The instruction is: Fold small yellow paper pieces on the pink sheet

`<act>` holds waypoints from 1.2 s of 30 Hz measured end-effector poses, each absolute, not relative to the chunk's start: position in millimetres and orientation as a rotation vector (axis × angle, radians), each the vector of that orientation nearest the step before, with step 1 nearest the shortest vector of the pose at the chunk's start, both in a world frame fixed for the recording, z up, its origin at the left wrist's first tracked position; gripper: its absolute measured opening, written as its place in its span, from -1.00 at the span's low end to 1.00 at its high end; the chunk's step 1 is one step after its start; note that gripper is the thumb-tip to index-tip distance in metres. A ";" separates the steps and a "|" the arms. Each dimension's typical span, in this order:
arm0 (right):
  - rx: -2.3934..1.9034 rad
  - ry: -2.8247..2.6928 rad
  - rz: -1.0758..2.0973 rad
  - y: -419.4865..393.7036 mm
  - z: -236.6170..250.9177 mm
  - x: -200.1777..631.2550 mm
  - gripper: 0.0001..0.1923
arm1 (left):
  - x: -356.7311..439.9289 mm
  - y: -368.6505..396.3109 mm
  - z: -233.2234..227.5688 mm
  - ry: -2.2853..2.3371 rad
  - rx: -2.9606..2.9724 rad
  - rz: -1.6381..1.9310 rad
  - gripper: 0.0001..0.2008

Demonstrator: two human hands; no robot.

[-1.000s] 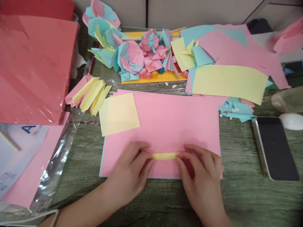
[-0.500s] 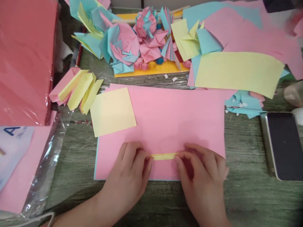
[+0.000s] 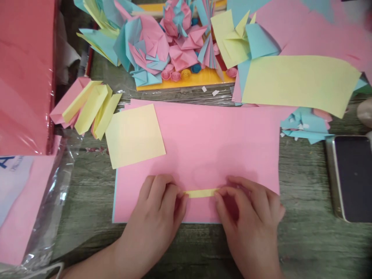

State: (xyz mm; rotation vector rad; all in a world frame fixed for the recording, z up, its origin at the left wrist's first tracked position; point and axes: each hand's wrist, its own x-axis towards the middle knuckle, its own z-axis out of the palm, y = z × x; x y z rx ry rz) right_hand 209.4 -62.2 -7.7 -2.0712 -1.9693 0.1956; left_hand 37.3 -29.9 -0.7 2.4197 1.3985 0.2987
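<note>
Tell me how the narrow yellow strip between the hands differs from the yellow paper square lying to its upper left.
The narrow folded yellow paper strip is thin and long, while the flat yellow paper square is broad and unfolded. The strip is pinched at its ends by the left hand and right hand; the square lies untouched. Both are pale yellow paper resting on the large pink paper sheet.

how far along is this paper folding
Done: folded pink and yellow paper pieces lie stacked at the left. In hand: the left hand and right hand pinch a narrow folded yellow paper strip on the large pink sheet. Left: a flat yellow square lies unfolded.
</note>
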 end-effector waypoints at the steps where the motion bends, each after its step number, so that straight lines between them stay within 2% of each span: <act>1: -2.069 -1.968 0.198 -62.3 -8.1 209.3 -0.90 | 37.2 -30.1 -0.9 1.397 2.422 0.302 -0.96; 11: -2.060 -1.960 0.194 -61.9 -10.9 207.7 -0.92 | 37.0 -29.6 -3.4 1.421 2.365 0.329 -0.98; 27: -2.068 -1.962 0.235 -61.6 -10.3 208.9 -0.93 | 35.7 -28.0 -6.0 1.502 2.289 0.281 -0.87; 32: -2.077 -1.975 0.200 -62.7 -12.0 211.8 -0.86 | 32.2 -30.0 -7.8 1.493 2.326 0.289 -0.97; 36: -2.072 -1.975 0.220 -63.6 -12.5 212.3 -0.87 | 30.4 -33.3 -9.4 1.389 2.359 0.295 -0.73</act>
